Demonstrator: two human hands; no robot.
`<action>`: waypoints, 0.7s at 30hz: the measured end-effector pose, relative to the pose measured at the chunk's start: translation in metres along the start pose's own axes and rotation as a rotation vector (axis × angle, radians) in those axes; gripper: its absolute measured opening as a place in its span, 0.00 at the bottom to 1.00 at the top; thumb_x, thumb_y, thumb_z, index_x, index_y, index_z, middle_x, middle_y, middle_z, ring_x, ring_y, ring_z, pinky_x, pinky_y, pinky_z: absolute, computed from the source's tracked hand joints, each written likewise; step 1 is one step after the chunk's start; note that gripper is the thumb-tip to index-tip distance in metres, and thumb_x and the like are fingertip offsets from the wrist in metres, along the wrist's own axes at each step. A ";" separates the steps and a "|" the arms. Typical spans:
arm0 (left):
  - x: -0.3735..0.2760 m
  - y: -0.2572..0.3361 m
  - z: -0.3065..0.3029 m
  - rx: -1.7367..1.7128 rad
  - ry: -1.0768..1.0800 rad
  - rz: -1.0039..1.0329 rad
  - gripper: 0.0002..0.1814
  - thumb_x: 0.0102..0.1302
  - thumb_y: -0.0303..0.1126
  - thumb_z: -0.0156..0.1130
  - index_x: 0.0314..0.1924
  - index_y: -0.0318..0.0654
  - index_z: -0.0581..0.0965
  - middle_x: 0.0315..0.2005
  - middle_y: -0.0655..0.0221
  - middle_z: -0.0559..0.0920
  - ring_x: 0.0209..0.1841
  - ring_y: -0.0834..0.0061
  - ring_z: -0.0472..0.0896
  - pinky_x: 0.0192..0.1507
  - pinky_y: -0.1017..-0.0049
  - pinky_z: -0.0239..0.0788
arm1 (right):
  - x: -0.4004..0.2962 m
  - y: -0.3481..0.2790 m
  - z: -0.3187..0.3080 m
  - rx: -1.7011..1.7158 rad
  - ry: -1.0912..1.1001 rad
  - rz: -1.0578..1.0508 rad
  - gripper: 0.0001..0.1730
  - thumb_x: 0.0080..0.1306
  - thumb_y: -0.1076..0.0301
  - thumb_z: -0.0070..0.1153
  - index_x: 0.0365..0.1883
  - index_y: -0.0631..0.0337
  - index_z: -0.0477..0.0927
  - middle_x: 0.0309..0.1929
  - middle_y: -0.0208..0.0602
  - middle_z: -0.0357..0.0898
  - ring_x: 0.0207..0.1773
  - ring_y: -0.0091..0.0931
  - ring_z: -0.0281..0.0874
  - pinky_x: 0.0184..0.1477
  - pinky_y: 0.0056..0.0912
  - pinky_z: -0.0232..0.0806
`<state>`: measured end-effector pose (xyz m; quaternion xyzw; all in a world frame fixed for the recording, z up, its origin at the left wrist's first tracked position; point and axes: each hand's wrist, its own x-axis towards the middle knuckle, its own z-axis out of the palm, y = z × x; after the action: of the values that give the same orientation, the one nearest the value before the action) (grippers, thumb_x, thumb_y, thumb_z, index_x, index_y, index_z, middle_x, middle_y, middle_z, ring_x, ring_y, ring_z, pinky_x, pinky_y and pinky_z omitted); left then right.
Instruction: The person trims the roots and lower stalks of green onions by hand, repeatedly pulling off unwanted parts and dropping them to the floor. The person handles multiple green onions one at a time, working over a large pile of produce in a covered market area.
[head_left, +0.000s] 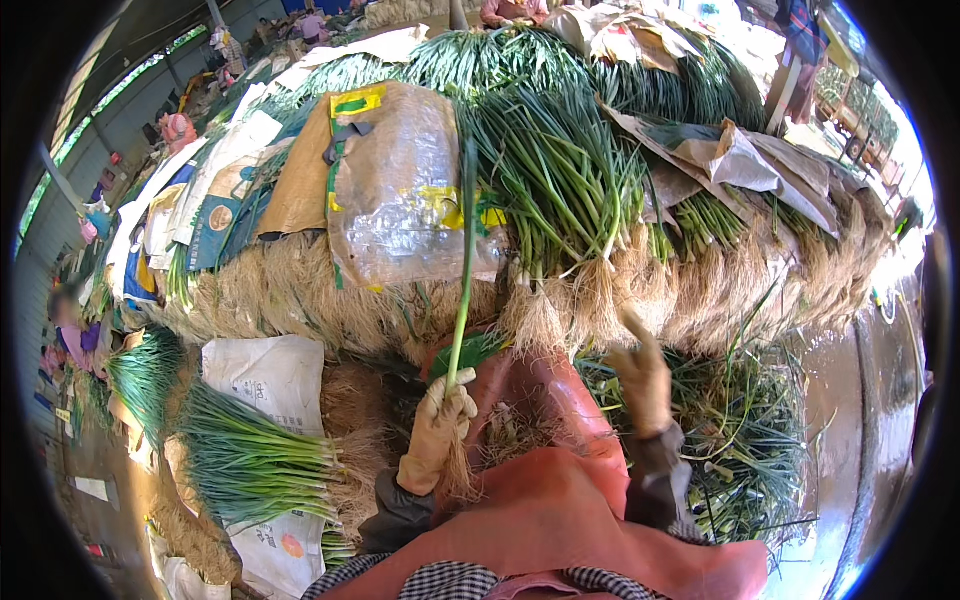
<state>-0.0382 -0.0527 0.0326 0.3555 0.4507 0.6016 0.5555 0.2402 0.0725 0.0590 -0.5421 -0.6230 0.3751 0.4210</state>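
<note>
My left hand (439, 427), in a tan glove, is closed around the lower stalk of a single green onion (466, 277). Its leaves stand up over the pile and its roots hang below my fist. My right hand (643, 371), also gloved and a little blurred, is raised with its fingers apart and holds nothing. Before me a loose heap of green onions (555, 180) lies with its roots (592, 292) towards me. A taped plastic-and-paper sheet (409, 187) covers part of the pile beside it.
On my left, trimmed-looking green onions (262, 450) lie on a white woven sack (262, 375). Loose leaves and scraps (742, 442) are heaped at my right, beside wet floor (840, 420). A red apron (525, 517) covers my lap. Several people sit farther off, one across the pile (514, 11).
</note>
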 end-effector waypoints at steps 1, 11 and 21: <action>-0.007 0.001 -0.002 0.000 0.022 -0.013 0.26 0.75 0.44 0.55 0.64 0.35 0.69 0.30 0.76 0.76 0.25 0.90 0.65 0.27 0.85 0.59 | 0.018 -0.020 0.025 -0.119 -0.069 -0.063 0.40 0.66 0.70 0.62 0.74 0.56 0.59 0.65 0.52 0.70 0.43 0.27 0.82 0.39 0.29 0.77; -0.055 0.022 -0.017 0.273 0.131 -0.077 0.28 0.75 0.49 0.54 0.63 0.33 0.70 0.28 0.77 0.74 0.25 0.90 0.63 0.27 0.85 0.57 | 0.201 0.005 0.178 -0.171 -0.288 -0.315 0.14 0.67 0.66 0.58 0.50 0.55 0.74 0.29 0.32 0.79 0.24 0.25 0.73 0.27 0.32 0.70; -0.053 0.095 -0.013 0.201 0.279 0.322 0.22 0.78 0.44 0.48 0.57 0.33 0.76 0.22 0.83 0.66 0.20 0.91 0.60 0.22 0.87 0.51 | 0.248 0.061 -0.080 -0.658 0.634 -0.187 0.36 0.67 0.52 0.57 0.67 0.65 0.67 0.57 0.59 0.77 0.56 0.48 0.78 0.55 0.44 0.73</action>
<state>-0.0760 -0.1045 0.1209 0.3898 0.5183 0.6778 0.3465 0.3221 0.3272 0.0612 -0.6763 -0.5958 -0.0663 0.4280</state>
